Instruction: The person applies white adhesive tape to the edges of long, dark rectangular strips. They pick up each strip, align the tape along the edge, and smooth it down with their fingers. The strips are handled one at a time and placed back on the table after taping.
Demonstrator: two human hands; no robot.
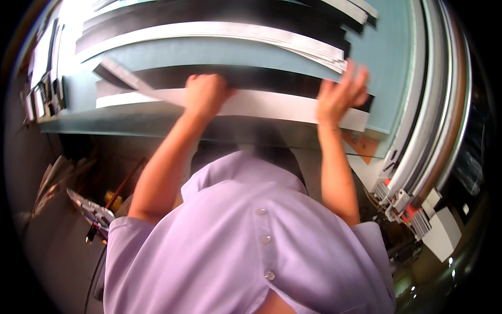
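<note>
- Lilac shirt (225, 225) is closest to the cam, buttons down the front; wearer's leaning over the table (389, 68), prob so both arms reach the work.
- L hand (206, 97): closed fist over the white strip (277, 104), fingertips hidden, so can't tell what's gripped. Narrow band (133, 81) slants up-left from it, maybe why the fist is there.
- R hand (340, 99): open, fingers spread n a bit blurry, near the strip's right end. Can't tell if it's touching; placement would suit steadying that end imo.
- White strip runs along the near edge w/ a dark strip (272, 76) right behind it, prob kept close for easy reach.
- More strips (209, 29) lie farther back, roughly parallel, prob outta the way.
</note>
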